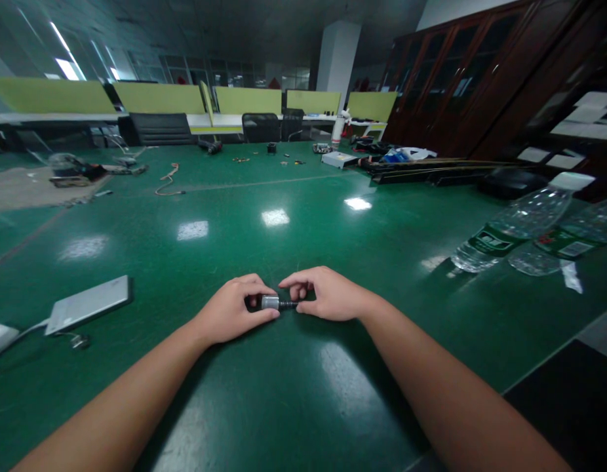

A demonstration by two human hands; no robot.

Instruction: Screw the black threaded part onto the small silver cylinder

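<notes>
Over the near middle of the green table (pixel 225 216), a small silver metal cylinder (pixel 271 301) sits between the thumb and fingers of my left hand (pixel 234 308), which is closed on it. A dark, ridged rod like a threaded bolt (pixel 287 305) extends from the cylinder's right end. My right hand (pixel 328 295) has its thumb and curled fingers at the rod's outer end, while the index finger stretches out above without touching it. The rod's right tip is hidden by those fingers.
Two clear water bottles (pixel 512 226) stand at the right. To the left lies a flat grey device (pixel 90 305) with a white cable. Farther back are a looped cord (pixel 168 180), a silver box (pixel 339 159), long dark strips (pixel 416 172) and several small parts.
</notes>
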